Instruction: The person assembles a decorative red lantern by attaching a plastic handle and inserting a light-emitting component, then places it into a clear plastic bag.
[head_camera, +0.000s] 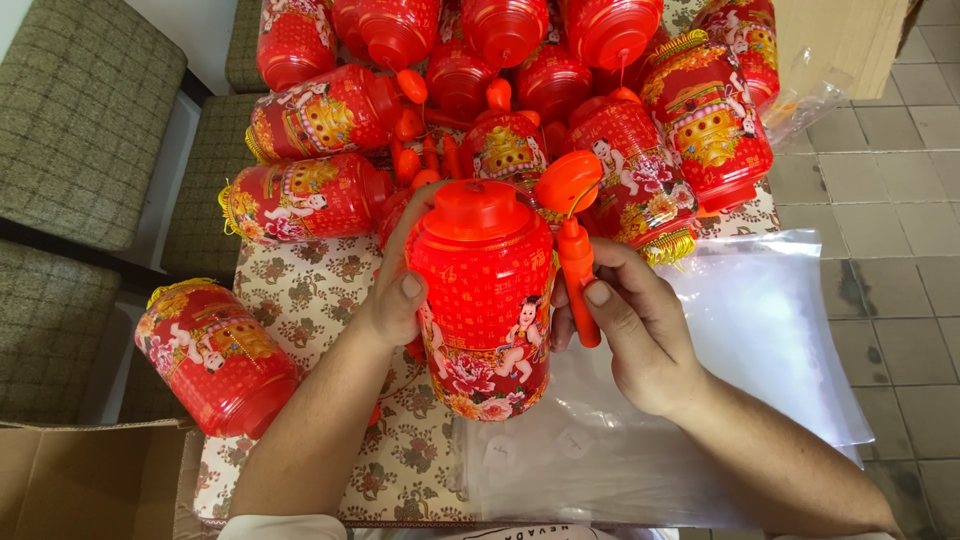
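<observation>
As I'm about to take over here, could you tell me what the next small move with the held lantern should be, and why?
Probably lay the orange handle, pinched in the right hand, flat against the red lantern that the left hand steadies: its wire still arcs loosely up to the cap.

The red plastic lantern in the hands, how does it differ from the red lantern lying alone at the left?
The held red plastic lantern stands upright, gripped by the left hand; the lone red lantern lies tilted, untouched. The held one shows its orange cap; the other doesn't. Both carry floral child prints.
</observation>
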